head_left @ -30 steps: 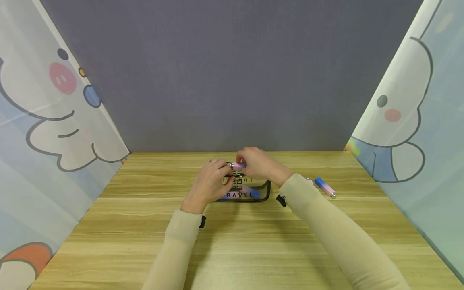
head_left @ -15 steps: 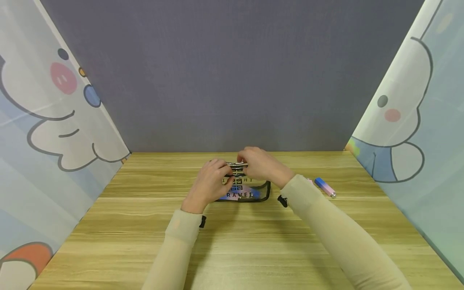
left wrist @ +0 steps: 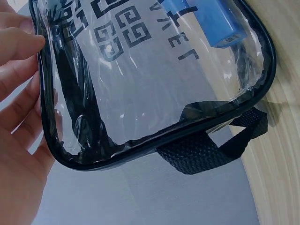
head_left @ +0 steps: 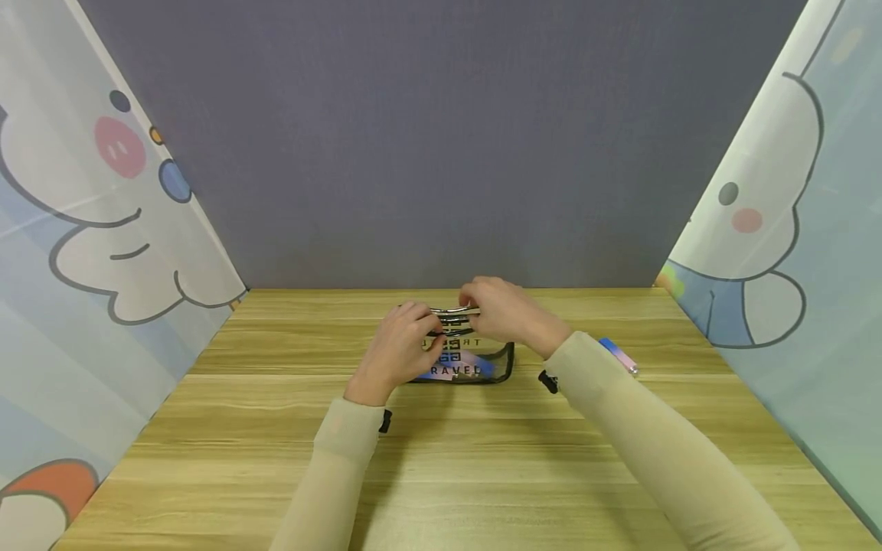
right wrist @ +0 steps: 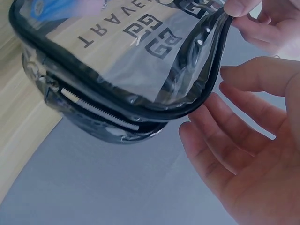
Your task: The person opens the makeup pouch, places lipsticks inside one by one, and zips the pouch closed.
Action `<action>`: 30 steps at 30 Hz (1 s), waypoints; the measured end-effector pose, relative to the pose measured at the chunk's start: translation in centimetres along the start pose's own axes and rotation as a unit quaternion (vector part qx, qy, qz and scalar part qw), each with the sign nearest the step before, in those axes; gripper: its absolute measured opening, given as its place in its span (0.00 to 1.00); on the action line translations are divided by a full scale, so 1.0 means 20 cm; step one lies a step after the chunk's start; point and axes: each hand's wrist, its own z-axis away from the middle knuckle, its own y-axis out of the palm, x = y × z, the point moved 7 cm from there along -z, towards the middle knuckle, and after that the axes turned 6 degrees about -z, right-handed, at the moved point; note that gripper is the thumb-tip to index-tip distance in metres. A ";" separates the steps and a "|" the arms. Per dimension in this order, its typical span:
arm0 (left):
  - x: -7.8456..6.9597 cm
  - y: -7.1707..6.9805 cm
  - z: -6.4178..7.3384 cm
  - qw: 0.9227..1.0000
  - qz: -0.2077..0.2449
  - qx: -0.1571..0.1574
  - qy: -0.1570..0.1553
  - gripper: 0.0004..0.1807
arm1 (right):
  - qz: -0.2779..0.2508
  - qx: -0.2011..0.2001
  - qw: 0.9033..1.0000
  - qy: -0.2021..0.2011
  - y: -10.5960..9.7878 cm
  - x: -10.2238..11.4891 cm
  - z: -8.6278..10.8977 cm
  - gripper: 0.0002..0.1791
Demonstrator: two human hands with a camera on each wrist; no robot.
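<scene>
A clear travel pouch (head_left: 511, 364) with black trim and printed lettering stands mid-table near the back, its mouth upward. My left hand (head_left: 402, 348) pinches the rim on the pouch's left side. In the left wrist view, the thumb and fingers of that hand (left wrist: 18, 89) lie on either side of the trim. Beside the mouth's right side, my right hand (head_left: 508, 312) has relaxed fingers with nothing between them. Its fingertips (right wrist: 190, 136) are right at the trim in the right wrist view. Inside the pouch lie pink-and-blue square sticks, including a blue one (left wrist: 218, 23).
Another blue-and-pink stick (head_left: 619, 355) with a silver end lies on the wooden table (head_left: 468, 474), right of the pouch. A black strap (left wrist: 197, 154) hangs from the pouch. A grey panel (head_left: 441, 145) rises behind the table, with printed cloth (head_left: 758, 229) at the sides.
A pink-and-blue stick held by my right hand over the pouch mouth has left its fingers and dropped into the pouch. The right hand then moved slightly right. The left hand stayed put.
</scene>
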 end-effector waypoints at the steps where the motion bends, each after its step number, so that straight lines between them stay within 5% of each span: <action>1: 0.00 0.00 0.00 1.000 -0.001 0.000 0.000 0.03 | 0.001 -0.001 1.000 -0.001 0.00 -0.01 0.00 0.16; 30: -0.01 -0.01 0.00 1.000 -0.008 0.012 -0.008 0.02 | 0.018 -0.026 0.999 0.003 -0.07 -0.19 0.15 0.14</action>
